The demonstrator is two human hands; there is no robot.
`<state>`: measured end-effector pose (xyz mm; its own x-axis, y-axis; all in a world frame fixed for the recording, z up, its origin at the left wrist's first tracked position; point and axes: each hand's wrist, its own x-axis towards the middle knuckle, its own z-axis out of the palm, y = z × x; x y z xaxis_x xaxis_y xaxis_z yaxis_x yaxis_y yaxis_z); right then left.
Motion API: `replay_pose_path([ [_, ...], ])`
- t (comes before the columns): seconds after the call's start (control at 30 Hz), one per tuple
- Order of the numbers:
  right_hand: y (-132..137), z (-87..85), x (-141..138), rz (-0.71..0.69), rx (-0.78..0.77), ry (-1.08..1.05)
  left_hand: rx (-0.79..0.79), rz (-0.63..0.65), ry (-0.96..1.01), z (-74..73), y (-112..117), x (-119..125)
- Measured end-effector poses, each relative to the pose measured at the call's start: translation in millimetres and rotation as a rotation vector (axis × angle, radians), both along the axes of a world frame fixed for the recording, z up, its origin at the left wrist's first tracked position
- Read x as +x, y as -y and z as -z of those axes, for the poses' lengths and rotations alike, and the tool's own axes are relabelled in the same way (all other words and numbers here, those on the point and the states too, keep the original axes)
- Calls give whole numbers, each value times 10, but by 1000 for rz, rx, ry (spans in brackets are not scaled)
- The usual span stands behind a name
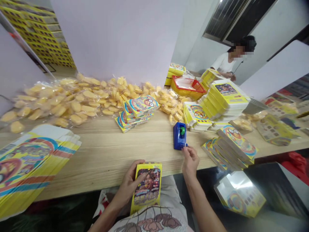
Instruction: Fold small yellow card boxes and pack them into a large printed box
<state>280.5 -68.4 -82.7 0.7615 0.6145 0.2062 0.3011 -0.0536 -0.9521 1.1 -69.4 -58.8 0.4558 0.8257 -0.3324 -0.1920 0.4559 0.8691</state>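
Observation:
My left hand (131, 183) grips a yellow printed box (147, 190) by its left side, thumb across the front, at the table's near edge above my lap. My right hand (190, 159) reaches to the front end of a blue tape dispenser (178, 137) with a green core, its thumb and forefinger pinched at the cutting end. The bit of tape between those fingers is too small to see clearly. Just behind, a small stack of boxes (142, 108) lies on the wooden table (101, 154).
Many bagged yellow pieces (82, 100) line the back along a white partition (116, 38). Flat cartons (36, 161) are piled at left. Stacked boxes (227, 96), a red basket (188, 87) and more boxes (234, 145) stand right. A person (224, 61) works beyond.

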Motion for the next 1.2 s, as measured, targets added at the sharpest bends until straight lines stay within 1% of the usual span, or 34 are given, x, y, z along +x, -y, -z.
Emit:
replay_pose_path([
  [0.1, 38, 86, -59, 72, -3, -33, -20, 29, 1, -46, -44, 26],
  [0.17, 52, 123, -71, 59, -17, -45, 20, 53, -6, -81, -126, 42],
  [0.23, 92, 104, -80, 5, -43, -59, 77, 94, -21, -124, -246, 50],
  [0.27, 119, 65, -88, -42, -63, -72, 101, 127, -24, -147, -315, 48],
  [0.33, 159, -82, -108, -168, -108, -118, 139, 219, -11, -195, -454, 36],
  [0.37, 156, -185, -120, -273, -145, -148, 147, 275, 3, -217, -517, 27],
  [0.4, 131, -302, -132, -410, -192, -169, 146, 335, 17, -236, -572, 21],
  [0.43, 83, -428, -146, -579, -248, -179, 138, 390, 28, -253, -618, 20],
  [0.47, 15, -556, -163, -823, -331, -156, 124, 440, 32, -269, -652, 25],
  [0.5, -69, -679, -184, -1030, -395, -111, 106, 483, 29, -282, -676, 37],
  [0.53, -163, -791, -211, -1213, -453, -61, 91, 515, 23, -296, -690, 56],
  [0.57, -257, -888, -242, -1361, -496, -8, 83, 540, 17, -309, -696, 79],
  [0.63, -425, -1023, -319, -1554, -542, 80, 89, 570, 23, -335, -692, 133],
  [0.7, -530, -1073, -402, -1658, -554, 166, 115, 576, 62, -355, -677, 180],
  [0.73, -552, -1070, -440, -1673, -556, 212, 130, 575, 85, -361, -669, 196],
  [0.8, -540, -1026, -500, -1628, -553, 302, 148, 570, 117, -363, -653, 207],
  [0.9, -427, -921, -540, -1466, -563, 397, 153, 561, 116, -349, -632, 173],
  [0.97, -341, -858, -537, -1357, -564, 360, 152, 548, 110, -348, -619, 132],
  [1.03, -276, -801, -522, -1308, -572, 169, 137, 546, 123, -366, -602, 94],
  [1.07, -252, -769, -515, -1318, -581, 22, 125, 550, 135, -381, -592, 81],
  [1.13, -211, -689, -510, -1380, -614, -319, 101, 562, 162, -416, -565, 67],
  [1.2, -166, -582, -524, -1421, -653, -639, 99, 561, 164, -443, -532, 62],
])
